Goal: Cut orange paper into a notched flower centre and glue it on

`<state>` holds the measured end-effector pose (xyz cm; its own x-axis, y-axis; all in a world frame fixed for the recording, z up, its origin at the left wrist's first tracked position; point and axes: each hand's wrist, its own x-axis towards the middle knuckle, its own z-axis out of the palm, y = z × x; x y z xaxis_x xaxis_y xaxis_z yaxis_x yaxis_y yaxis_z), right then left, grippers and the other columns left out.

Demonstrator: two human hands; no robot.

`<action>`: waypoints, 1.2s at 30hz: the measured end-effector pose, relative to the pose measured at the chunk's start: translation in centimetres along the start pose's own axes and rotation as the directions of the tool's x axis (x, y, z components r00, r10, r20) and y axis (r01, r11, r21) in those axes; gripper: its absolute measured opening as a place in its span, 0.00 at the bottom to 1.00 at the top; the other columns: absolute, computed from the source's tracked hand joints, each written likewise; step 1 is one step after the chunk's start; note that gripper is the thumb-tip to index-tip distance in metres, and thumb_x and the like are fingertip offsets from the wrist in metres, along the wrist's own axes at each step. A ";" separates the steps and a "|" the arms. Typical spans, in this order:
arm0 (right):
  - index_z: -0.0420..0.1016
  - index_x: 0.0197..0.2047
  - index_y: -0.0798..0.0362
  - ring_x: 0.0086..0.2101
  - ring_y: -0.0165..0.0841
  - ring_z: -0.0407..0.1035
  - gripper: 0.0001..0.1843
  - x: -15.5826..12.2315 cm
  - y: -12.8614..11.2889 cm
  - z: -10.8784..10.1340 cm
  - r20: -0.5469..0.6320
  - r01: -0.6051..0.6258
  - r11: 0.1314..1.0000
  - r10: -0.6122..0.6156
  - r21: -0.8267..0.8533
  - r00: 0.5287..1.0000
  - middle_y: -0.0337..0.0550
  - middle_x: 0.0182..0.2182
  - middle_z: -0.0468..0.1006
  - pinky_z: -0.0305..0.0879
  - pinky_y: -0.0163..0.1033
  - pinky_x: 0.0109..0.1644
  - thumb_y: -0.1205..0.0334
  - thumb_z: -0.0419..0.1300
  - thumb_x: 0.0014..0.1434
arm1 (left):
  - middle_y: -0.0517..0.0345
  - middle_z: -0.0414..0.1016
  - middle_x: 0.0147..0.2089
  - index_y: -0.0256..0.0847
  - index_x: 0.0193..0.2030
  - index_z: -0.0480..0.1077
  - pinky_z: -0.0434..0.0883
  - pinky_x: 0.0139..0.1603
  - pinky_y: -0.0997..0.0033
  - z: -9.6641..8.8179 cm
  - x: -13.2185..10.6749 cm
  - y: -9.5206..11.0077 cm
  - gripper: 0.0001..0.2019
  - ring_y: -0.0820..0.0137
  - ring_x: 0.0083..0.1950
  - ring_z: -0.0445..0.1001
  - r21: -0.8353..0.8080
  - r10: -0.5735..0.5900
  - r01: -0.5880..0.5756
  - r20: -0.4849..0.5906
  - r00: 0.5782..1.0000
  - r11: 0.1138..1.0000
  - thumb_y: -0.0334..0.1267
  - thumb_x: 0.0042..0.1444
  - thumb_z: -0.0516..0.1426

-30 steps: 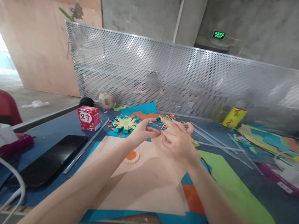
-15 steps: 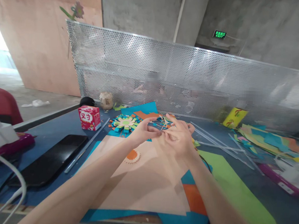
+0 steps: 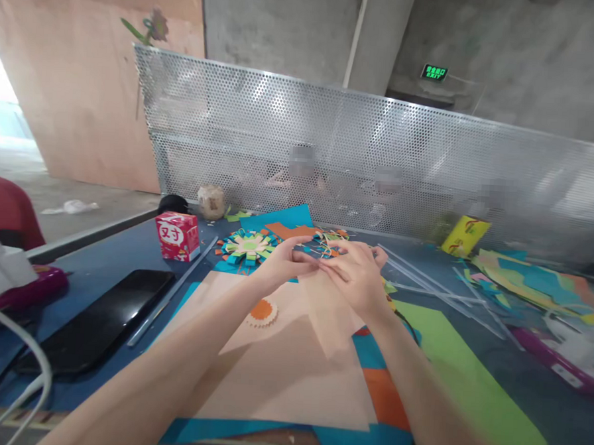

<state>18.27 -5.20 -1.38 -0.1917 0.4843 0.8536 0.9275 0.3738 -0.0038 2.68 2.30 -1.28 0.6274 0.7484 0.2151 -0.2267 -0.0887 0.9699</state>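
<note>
Above the peach paper sheet (image 3: 268, 387), my left hand (image 3: 286, 260) and my right hand (image 3: 358, 273) meet at their fingertips. Both pinch the top end of a peach paper strip (image 3: 326, 314), which hangs down below them over the sheet. The exact grip of the fingers is partly hidden. On the sheet, beside my left forearm, lies a small orange disc (image 3: 261, 310) with a peach fringed edge. Just beyond my left hand sits a layered paper flower (image 3: 247, 246) in blue, cream and green.
Left lie a black phone (image 3: 102, 322), a clear stick (image 3: 168, 295) and a red box (image 3: 177, 236). Right are a green sheet (image 3: 468, 371), several clear sticks (image 3: 428, 282), a yellow can (image 3: 465, 236) and coloured paper (image 3: 547, 282). A perforated metal screen (image 3: 331, 138) closes the back.
The fingers of my right hand have come down and curled in closer to the left fingertips. The peach strip has shifted and its lower end now shows more plainly.
</note>
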 end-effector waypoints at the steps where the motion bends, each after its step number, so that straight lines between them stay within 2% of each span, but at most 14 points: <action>1: 0.77 0.32 0.47 0.44 0.37 0.65 0.06 0.0 -0.1 0.0 0.000 0.005 1.000 -0.005 -0.007 1.000 0.41 0.44 0.74 0.55 0.47 0.49 0.63 0.58 0.56 | 0.59 0.76 0.28 0.34 0.55 0.58 0.62 0.29 0.76 -0.1 0.0 -0.1 0.32 0.75 0.28 0.71 0.012 0.013 -0.013 0.006 1.000 1.000 0.30 0.42 0.62; 5: 0.76 0.33 0.48 0.44 0.36 0.65 0.06 -0.1 -0.1 -0.1 0.023 0.041 0.998 -0.040 -0.044 0.999 0.41 0.43 0.75 0.51 0.46 0.48 0.65 0.58 0.56 | 0.60 0.75 0.27 0.34 0.54 0.58 0.62 0.28 0.76 -0.2 0.1 -0.3 0.29 0.76 0.27 0.70 0.046 0.053 -0.054 0.021 0.998 0.997 0.29 0.43 0.61; 11: 0.73 0.33 0.48 0.44 0.34 0.65 0.06 -0.1 -0.2 -0.2 0.082 0.141 0.976 -0.129 -0.165 0.988 0.36 0.42 0.76 0.43 0.48 0.50 0.64 0.55 0.59 | 0.62 0.73 0.25 0.35 0.53 0.59 0.60 0.24 0.78 0.1 -0.1 0.0 0.28 0.77 0.24 0.68 0.057 0.000 0.000 0.001 1.000 0.998 0.27 0.42 0.60; 16: 0.72 0.34 0.49 0.43 0.32 0.66 0.08 0.0 -0.4 -0.2 0.093 0.163 0.967 -0.147 -0.198 0.985 0.35 0.41 0.77 0.41 0.47 0.51 0.66 0.52 0.60 | 0.62 0.74 0.26 0.37 0.51 0.61 0.61 0.25 0.77 0.2 -0.1 -0.1 0.27 0.77 0.24 0.68 0.010 -0.033 0.033 -0.007 0.999 0.999 0.29 0.41 0.61; 20: 0.70 0.40 0.53 0.43 0.34 0.65 0.07 0.0 -0.4 0.0 -0.017 0.170 0.930 -0.185 -0.326 0.983 0.44 0.42 0.76 0.44 0.46 0.51 0.64 0.53 0.59 | 0.61 0.75 0.28 0.38 0.51 0.61 0.65 0.28 0.75 0.2 0.0 -0.1 0.28 0.75 0.27 0.71 -0.051 -0.061 0.060 -0.030 0.998 0.997 0.30 0.41 0.62; 22: 0.70 0.37 0.55 0.41 0.37 0.64 0.08 0.1 -0.5 0.0 -0.052 0.160 0.887 -0.201 -0.432 0.978 0.49 0.39 0.75 0.46 0.47 0.49 0.61 0.53 0.58 | 0.60 0.76 0.30 0.37 0.51 0.61 0.66 0.29 0.74 0.2 -0.1 0.1 0.28 0.73 0.29 0.72 -0.064 -0.061 0.058 -0.039 0.997 0.996 0.29 0.41 0.63; 25: 0.69 0.30 0.54 0.37 0.38 0.61 0.09 0.2 -0.5 -0.1 0.021 0.164 0.834 -0.180 -0.526 0.983 0.48 0.33 0.73 0.45 0.49 0.47 0.60 0.52 0.58 | 0.59 0.77 0.30 0.37 0.52 0.61 0.67 0.30 0.74 0.4 -0.2 0.3 0.28 0.73 0.29 0.73 -0.066 -0.039 0.037 -0.036 0.999 0.997 0.28 0.42 0.62; 29: 0.68 0.28 0.52 0.35 0.37 0.59 0.10 0.2 -0.8 -0.1 0.110 0.193 0.838 -0.159 -0.511 0.981 0.44 0.30 0.70 0.43 0.49 0.46 0.62 0.50 0.58 | 0.58 0.77 0.30 0.36 0.52 0.61 0.67 0.32 0.75 0.6 -0.2 0.4 0.27 0.73 0.29 0.74 -0.071 -0.015 0.012 -0.044 0.999 0.997 0.27 0.43 0.61; 33: 0.69 0.30 0.52 0.36 0.37 0.59 0.11 0.1 -1.0 0.0 0.179 0.133 0.894 -0.060 -0.428 0.982 0.43 0.30 0.70 0.43 0.48 0.46 0.62 0.49 0.59 | 0.57 0.78 0.30 0.35 0.52 0.61 0.67 0.36 0.73 0.6 -0.1 0.3 0.28 0.72 0.32 0.74 -0.024 0.025 -0.026 -0.043 0.999 0.999 0.28 0.42 0.61; 36: 0.68 0.28 0.52 0.35 0.36 0.60 0.11 0.1 -0.9 -0.1 0.210 0.123 0.914 -0.042 -0.387 0.977 0.42 0.29 0.70 0.43 0.46 0.45 0.63 0.49 0.60 | 0.58 0.77 0.28 0.34 0.52 0.61 0.65 0.33 0.74 0.6 -0.2 0.3 0.28 0.73 0.29 0.73 0.008 0.014 -0.014 -0.053 0.999 1.000 0.28 0.41 0.62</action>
<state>17.40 -5.59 -1.20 -0.2941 0.6234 0.7244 0.9483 0.0955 0.3028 2.96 1.74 -0.93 0.5840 0.7806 0.2228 -0.2297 -0.1043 0.9677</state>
